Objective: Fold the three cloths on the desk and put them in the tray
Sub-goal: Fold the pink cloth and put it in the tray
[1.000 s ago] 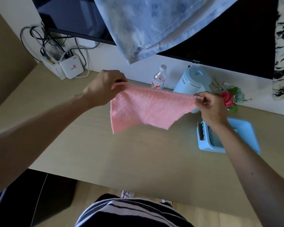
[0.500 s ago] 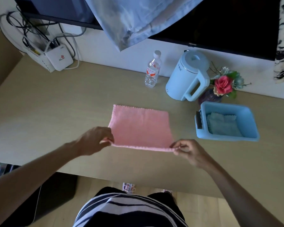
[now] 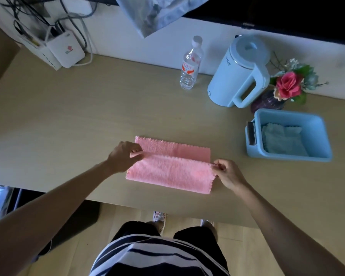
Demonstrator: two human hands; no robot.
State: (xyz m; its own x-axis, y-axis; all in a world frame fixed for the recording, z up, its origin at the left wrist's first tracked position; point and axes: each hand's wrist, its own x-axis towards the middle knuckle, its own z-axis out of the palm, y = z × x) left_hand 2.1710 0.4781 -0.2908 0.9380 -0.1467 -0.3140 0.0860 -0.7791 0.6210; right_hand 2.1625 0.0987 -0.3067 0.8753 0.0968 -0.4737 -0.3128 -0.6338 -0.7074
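Beige tabletop, pink cloth flat near the front edge, near half lifted over the far half. My left hand and right hand each pinch a corner. Grey cloth folded in tray, right.

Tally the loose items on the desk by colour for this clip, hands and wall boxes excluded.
Pink: 1, the pink cloth
Light blue: 3, the tray, the folded cloth inside it, the kettle
Clear: 1, the water bottle
Red and green: 1, the flower vase
Total: 6
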